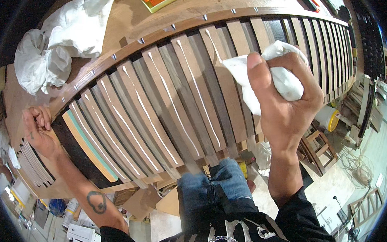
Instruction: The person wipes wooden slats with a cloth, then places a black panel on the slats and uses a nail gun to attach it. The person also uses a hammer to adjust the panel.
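The right hand [285,111] was clenched around a crumpled white squeeze bag [249,95], which bulged out between thumb and fingers. Its narrowed tip pointed left out of the fist and met the lower end of a short white bead [213,47] on a wooden slat [211,55], nearer the worktable [220,0]'s far edge than its near one. Slats to the left bore longer white beads [168,93], running from a long wooden rail [188,25] toward the near edge. The left hand [42,129], fingers loosely curled around nothing visible, was toward the worktable's left edge, well apart from the bag. Crumpled white cloth [77,29] lay beyond the rail, toward the far left corner.
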{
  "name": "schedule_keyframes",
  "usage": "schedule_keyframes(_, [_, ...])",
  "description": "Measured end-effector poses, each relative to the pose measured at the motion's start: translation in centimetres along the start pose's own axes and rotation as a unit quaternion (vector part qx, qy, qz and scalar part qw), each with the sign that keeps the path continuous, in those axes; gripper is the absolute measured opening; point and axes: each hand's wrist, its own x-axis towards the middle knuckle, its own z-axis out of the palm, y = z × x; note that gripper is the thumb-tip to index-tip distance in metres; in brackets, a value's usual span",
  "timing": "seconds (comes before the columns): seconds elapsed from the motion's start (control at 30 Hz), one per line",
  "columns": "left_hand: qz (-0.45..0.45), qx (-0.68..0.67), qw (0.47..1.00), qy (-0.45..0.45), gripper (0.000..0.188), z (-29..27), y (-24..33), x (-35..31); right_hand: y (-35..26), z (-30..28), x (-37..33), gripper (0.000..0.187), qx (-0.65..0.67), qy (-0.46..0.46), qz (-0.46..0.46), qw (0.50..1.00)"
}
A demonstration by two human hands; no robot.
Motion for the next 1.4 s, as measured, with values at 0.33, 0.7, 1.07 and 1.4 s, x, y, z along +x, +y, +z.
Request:
schedule_keyframes(0.33, [-0.010,0.016,1.000,0.023,0.031,-0.4,-0.3,0.3,-1.1,-3.0,-3.2,0.025,-0.012,-0.031,0.033,0.999])
schedule_keyframes(0.7, [-0.004,0.015,1.000,-0.001,0.030,-1.5,-0.6,0.7,-0.7,-5.7,-6.8,0.021,0.005,-0.055,0.038,0.998])
schedule_keyframes(1.07, [0.000,0.030,1.000,-0.003,0.028,-1.9,-0.6,0.8,-0.5,-7.1,-7.9,0.022,0.005,-0.097,0.052,0.994])
schedule_keyframes(1.4, [0.000,0.002,1.000,-0.019,0.031,-1.3,-1.4,0.7,2.0,-3.5,-0.1,0.023,0.061,0.005,0.055,0.997])
